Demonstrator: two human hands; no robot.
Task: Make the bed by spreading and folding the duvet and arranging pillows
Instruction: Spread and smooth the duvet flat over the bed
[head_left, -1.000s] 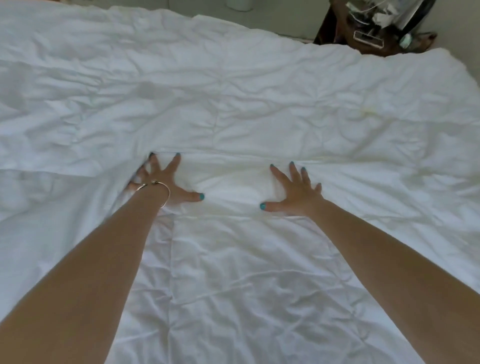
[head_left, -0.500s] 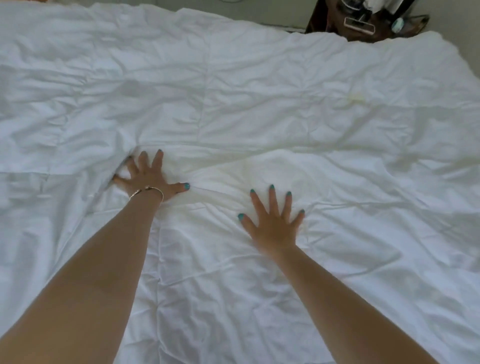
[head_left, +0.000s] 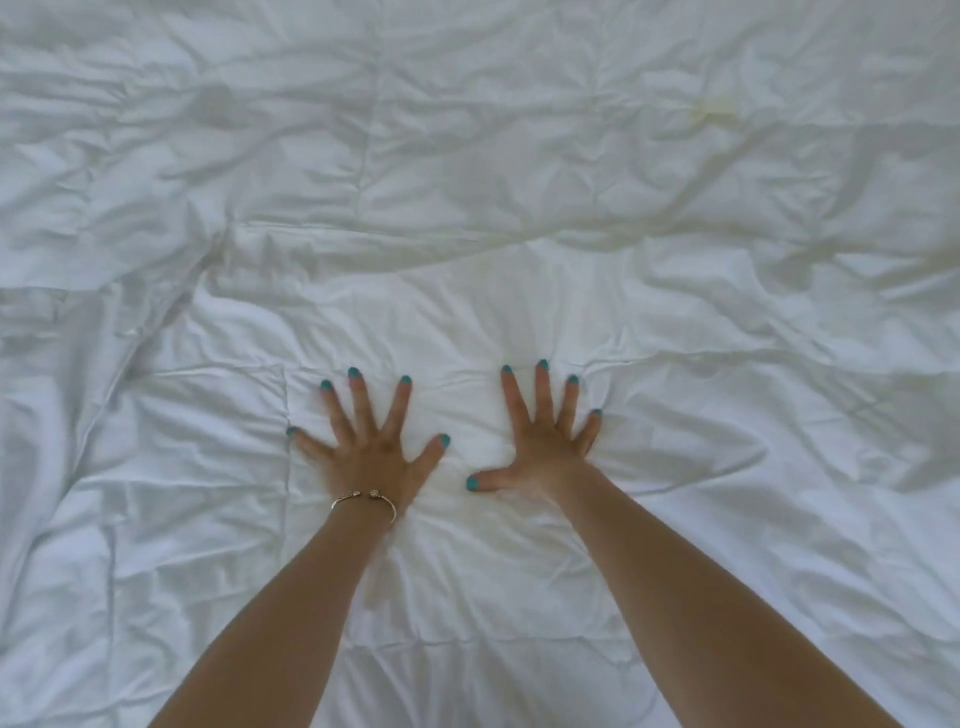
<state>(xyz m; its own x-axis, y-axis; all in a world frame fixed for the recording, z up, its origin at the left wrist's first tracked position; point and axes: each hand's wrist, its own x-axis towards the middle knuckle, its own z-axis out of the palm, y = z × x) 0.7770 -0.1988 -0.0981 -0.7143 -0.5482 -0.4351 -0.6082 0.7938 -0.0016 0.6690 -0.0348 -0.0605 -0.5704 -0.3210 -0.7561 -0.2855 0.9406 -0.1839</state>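
Spreading wide, the fingers of the left hand lie straight and flat on the white duvet, each nail painted teal, the thumb angled out toward the centre of the frame. Just beside it, the right hand presses down in the same way: fingers splayed and straight, thumb stretched low toward the left hand, holding nothing. Both palms rest on the fabric slightly below the middle of the frame, near each other but apart. A thin gold bracelet circles the left wrist. Both bare forearms run down to the lower edge of the frame. Around the hands the duvet fills the whole picture, rumpled and quilted with stitched seams. A long raised fold crosses it above the hands, from the centre left toward the right. A faint yellowish mark shows in the upper right.
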